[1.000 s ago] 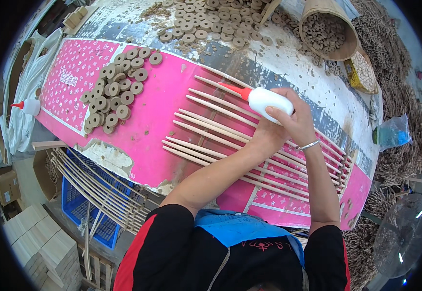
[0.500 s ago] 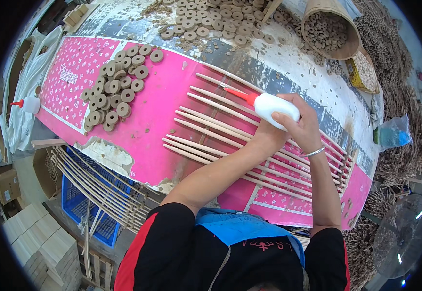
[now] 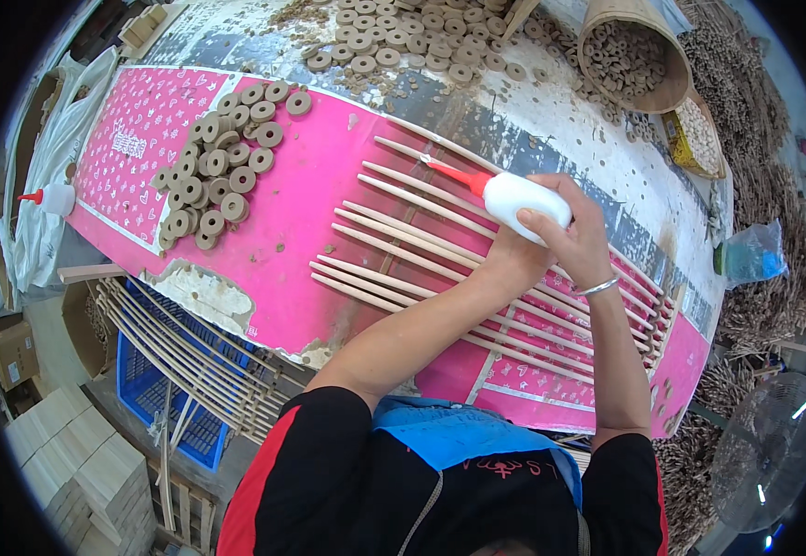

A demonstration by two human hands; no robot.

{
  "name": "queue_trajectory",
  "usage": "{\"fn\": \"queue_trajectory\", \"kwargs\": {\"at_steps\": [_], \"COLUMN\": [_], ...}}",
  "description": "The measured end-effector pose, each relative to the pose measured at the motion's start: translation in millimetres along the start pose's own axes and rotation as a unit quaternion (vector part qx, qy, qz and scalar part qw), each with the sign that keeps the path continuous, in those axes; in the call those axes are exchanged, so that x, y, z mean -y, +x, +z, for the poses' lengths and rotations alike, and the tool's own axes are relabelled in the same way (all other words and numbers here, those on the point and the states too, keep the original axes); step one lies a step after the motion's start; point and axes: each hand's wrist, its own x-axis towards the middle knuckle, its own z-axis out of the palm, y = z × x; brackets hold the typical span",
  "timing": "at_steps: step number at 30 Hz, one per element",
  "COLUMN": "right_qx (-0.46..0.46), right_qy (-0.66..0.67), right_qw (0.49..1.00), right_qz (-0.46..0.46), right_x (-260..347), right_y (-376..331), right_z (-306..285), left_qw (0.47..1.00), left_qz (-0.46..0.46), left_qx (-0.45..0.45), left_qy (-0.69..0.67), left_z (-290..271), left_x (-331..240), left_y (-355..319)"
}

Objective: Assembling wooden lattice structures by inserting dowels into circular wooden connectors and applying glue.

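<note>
In my right hand is a white squeeze bottle with a red nozzle, lying nearly level and pointing left. Its nozzle tip is close to the pointed end of one of the upper rods. Several pale wooden rods fan out side by side across the pink sheet, tapered ends to the left. My left hand reaches over these rods, just below the bottle; its fingers are hidden behind the bottle and my right hand.
Brown ring-shaped discs are heaped on the pink sheet at left. More discs lie at the far edge, beside a tipped wooden bucket. A second red-tipped bottle is far left. A blue crate stands below; a fan is at right.
The bottle has shifted very slightly, its nozzle tip a little higher. Both arms are almost where they were.
</note>
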Motion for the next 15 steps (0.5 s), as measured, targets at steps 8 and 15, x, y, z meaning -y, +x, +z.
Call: {"fn": "queue_trajectory", "kwargs": {"at_steps": [8, 15], "right_qx": [0.024, 0.031], "right_qy": [0.018, 0.006], "right_qw": [0.999, 0.999], "right_qz": [-0.023, -0.03], "right_x": [8, 1], "right_y": [-2, -2], "right_z": [7, 11], "left_qw": [0.995, 0.991], "left_qz": [0.035, 0.046], "left_qx": [-0.052, -0.066], "left_qy": [0.082, 0.104], "left_z": [4, 9], "left_x": [1, 2], "left_y": [0, -1]}}
